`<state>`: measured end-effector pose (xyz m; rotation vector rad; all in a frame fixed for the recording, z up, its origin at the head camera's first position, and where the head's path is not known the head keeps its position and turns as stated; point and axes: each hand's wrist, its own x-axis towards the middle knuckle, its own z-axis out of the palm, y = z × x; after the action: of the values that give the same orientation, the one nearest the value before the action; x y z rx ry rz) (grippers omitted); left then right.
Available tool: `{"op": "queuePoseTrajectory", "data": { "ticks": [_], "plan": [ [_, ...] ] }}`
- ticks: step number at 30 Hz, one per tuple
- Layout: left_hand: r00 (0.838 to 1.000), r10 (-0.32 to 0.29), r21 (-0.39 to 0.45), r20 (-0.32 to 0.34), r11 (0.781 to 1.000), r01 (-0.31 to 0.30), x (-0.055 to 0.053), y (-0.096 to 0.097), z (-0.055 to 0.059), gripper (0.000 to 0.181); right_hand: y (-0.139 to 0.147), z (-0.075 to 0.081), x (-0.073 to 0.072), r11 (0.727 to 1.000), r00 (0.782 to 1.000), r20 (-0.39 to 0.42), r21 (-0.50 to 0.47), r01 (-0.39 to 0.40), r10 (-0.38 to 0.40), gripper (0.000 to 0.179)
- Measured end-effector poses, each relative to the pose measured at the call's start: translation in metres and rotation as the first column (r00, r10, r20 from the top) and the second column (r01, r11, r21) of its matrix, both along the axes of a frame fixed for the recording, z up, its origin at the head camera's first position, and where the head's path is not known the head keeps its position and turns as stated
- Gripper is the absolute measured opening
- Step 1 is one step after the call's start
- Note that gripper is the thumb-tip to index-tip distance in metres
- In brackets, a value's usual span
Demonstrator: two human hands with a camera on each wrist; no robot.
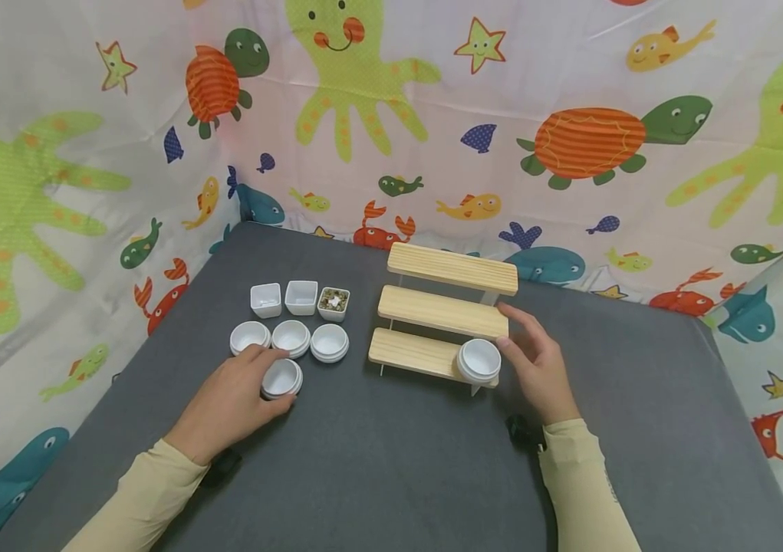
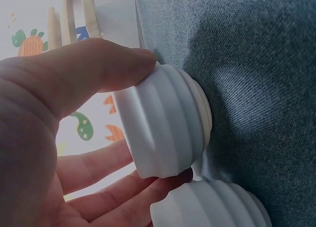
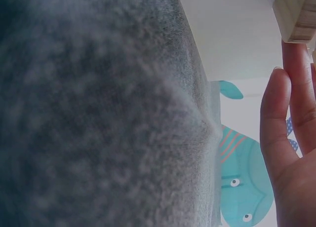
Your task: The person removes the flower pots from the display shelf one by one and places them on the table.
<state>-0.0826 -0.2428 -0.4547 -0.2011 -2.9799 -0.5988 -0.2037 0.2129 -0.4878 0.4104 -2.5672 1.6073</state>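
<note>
My left hand [image 1: 235,395] grips a small round white ribbed pot [image 1: 281,378] at the front of a group of pots. In the left wrist view, the thumb lies on one side of this ribbed pot [image 2: 163,121] and fingers on the other; a second ribbed pot [image 2: 210,205] sits beside it. My right hand [image 1: 541,368] is at the right end of a three-step wooden stand [image 1: 435,310], its fingers fairly straight and touching the wood. The right wrist view shows a fingertip against the board's end [image 3: 296,17]. One round white pot [image 1: 479,360] stands on the lowest step.
Behind the left hand stand more round pots [image 1: 329,342] and a row of square white pots [image 1: 301,297]. One square pot [image 1: 333,303] has something green and speckled inside. A grey cloth [image 1: 391,468] covers the table. Sea-animal curtains [image 1: 432,184] enclose the back and sides.
</note>
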Motion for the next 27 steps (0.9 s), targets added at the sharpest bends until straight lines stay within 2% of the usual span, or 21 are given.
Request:
{"op": "queuePoseTrajectory", "data": {
  "ticks": [15, 21, 27],
  "plan": [
    [0.999, -0.005, 0.002, 0.039, 1.0, 0.005, -0.002, -0.001, 0.002, 0.06, 0.001, 0.001, 0.0, 1.0, 1.0, -0.003, -0.001, 0.007, -0.007, 0.05],
    [0.999, -0.01, 0.009, 0.044, 1.0, 0.009, -0.003, 0.001, 0.008, 0.063, 0.003, 0.001, 0.0, 1.0, 1.0, -0.007, -0.015, 0.005, -0.006, 0.05],
    [1.0, 0.004, 0.017, -0.008, 1.0, -0.003, -0.001, 0.005, 0.02, 0.069, 0.003, 0.0, -0.001, 0.999, 1.0, -0.005, -0.05, -0.022, 0.022, 0.051]
  ]
}}
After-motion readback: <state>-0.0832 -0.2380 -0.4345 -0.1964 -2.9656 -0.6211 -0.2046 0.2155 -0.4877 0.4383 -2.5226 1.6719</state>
